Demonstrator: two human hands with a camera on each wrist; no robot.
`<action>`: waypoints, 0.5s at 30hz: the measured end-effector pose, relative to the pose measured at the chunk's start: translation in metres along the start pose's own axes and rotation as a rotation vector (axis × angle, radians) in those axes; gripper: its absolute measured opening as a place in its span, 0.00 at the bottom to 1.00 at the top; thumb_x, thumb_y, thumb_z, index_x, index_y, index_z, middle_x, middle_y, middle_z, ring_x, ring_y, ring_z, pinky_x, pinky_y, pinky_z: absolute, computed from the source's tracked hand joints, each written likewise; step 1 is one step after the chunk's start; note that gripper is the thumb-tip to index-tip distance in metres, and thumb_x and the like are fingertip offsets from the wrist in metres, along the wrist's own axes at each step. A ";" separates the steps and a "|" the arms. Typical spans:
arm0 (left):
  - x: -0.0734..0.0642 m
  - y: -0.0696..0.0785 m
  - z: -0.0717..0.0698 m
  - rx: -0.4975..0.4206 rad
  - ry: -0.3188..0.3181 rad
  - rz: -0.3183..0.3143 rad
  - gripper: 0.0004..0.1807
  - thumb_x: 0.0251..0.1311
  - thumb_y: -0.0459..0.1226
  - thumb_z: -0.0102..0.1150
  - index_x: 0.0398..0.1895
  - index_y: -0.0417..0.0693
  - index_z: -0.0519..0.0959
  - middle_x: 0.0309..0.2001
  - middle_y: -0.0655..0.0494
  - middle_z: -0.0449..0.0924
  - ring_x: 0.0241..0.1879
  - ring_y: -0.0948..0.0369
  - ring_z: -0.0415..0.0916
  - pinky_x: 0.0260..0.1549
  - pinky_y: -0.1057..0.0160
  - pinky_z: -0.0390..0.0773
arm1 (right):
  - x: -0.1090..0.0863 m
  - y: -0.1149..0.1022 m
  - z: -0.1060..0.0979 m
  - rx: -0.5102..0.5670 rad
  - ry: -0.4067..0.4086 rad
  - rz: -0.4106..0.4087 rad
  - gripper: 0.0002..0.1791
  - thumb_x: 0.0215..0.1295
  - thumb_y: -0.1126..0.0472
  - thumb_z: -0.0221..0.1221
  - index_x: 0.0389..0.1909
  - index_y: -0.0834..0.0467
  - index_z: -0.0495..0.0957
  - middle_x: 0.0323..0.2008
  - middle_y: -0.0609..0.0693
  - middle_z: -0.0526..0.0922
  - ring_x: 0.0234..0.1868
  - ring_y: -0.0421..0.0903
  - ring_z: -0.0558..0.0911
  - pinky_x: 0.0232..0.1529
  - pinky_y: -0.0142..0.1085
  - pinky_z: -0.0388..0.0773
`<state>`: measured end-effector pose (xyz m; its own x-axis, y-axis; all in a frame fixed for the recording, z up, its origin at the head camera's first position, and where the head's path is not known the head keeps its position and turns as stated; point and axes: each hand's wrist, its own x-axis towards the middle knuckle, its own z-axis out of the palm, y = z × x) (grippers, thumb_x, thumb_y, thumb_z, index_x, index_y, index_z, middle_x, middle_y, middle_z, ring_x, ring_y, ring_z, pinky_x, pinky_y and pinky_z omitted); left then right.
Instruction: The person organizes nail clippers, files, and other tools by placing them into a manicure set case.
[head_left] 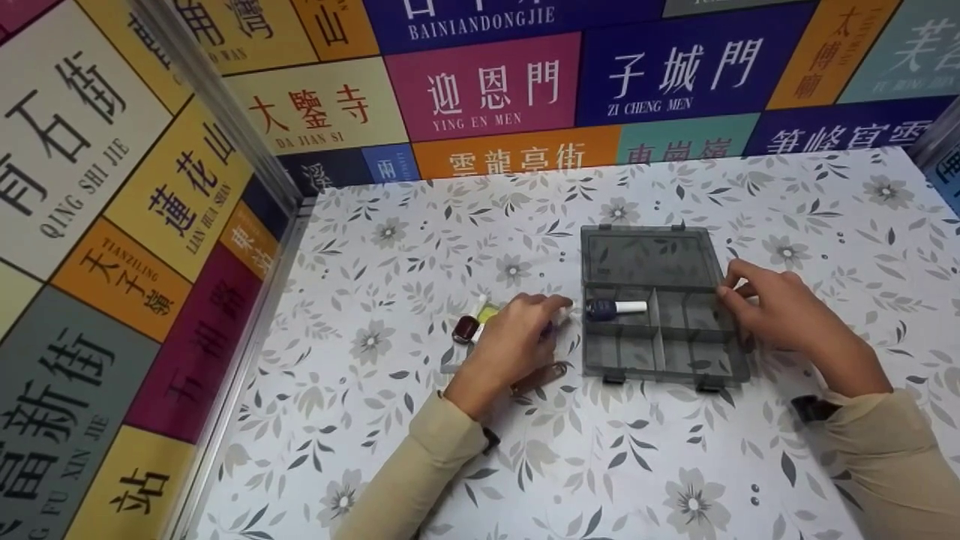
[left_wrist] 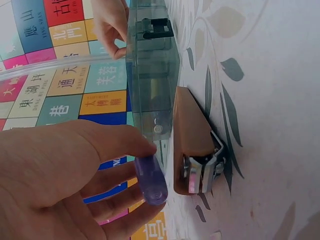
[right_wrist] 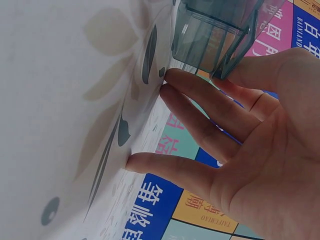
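Observation:
My left hand (head_left: 510,334) holds a small purple nail polish bottle (left_wrist: 151,182) between thumb and fingers, left of a smoky clear plastic box (head_left: 658,367). The box lies with its lid (head_left: 649,257) folded back, and a dark blue nail polish bottle (head_left: 604,310) with a white cap lies in its upper left compartment. At the box's right edge, my right hand (head_left: 780,311) pinches the wall with thumb and index finger. The other fingers of that hand reach down to the table, as the right wrist view shows. Below the left hand lies a brown nail clipper (left_wrist: 195,142) with metal parts.
Beside the left hand lie a dark red nail polish bottle (head_left: 466,328) and a yellow-green one (head_left: 487,312), partly hidden by the hand. A white floral cloth (head_left: 675,457) covers the table. Panels with printed characters (head_left: 487,82) stand behind and to the left.

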<state>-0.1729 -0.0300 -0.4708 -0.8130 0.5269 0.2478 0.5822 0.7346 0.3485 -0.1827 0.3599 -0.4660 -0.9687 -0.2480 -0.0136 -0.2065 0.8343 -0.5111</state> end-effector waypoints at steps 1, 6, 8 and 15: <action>0.000 0.000 0.000 0.003 0.011 0.003 0.26 0.63 0.30 0.68 0.65 0.52 0.84 0.51 0.50 0.90 0.52 0.52 0.88 0.42 0.55 0.91 | 0.000 0.000 0.000 0.000 0.003 -0.003 0.08 0.85 0.56 0.54 0.45 0.56 0.75 0.48 0.66 0.92 0.51 0.69 0.90 0.55 0.68 0.74; 0.003 0.003 -0.001 0.016 0.042 0.025 0.27 0.64 0.29 0.68 0.66 0.53 0.84 0.54 0.52 0.90 0.54 0.53 0.87 0.44 0.57 0.91 | 0.000 0.001 0.001 -0.013 0.028 -0.029 0.07 0.84 0.57 0.55 0.44 0.57 0.75 0.47 0.66 0.92 0.50 0.69 0.90 0.49 0.65 0.79; 0.004 0.004 -0.002 0.020 0.049 0.033 0.26 0.65 0.30 0.67 0.67 0.54 0.83 0.56 0.54 0.90 0.55 0.54 0.87 0.47 0.58 0.90 | 0.000 0.001 0.001 -0.017 0.030 -0.032 0.07 0.84 0.58 0.55 0.44 0.57 0.75 0.47 0.66 0.92 0.50 0.69 0.90 0.47 0.64 0.81; 0.008 0.009 -0.002 0.003 0.074 0.077 0.26 0.67 0.30 0.65 0.67 0.54 0.83 0.59 0.57 0.90 0.56 0.56 0.86 0.52 0.60 0.89 | 0.000 0.001 0.002 -0.021 0.025 -0.031 0.06 0.84 0.58 0.55 0.44 0.56 0.75 0.48 0.67 0.92 0.49 0.70 0.90 0.39 0.53 0.82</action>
<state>-0.1745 -0.0200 -0.4642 -0.7639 0.5485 0.3400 0.6426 0.6946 0.3233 -0.1830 0.3595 -0.4679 -0.9648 -0.2619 0.0240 -0.2393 0.8365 -0.4930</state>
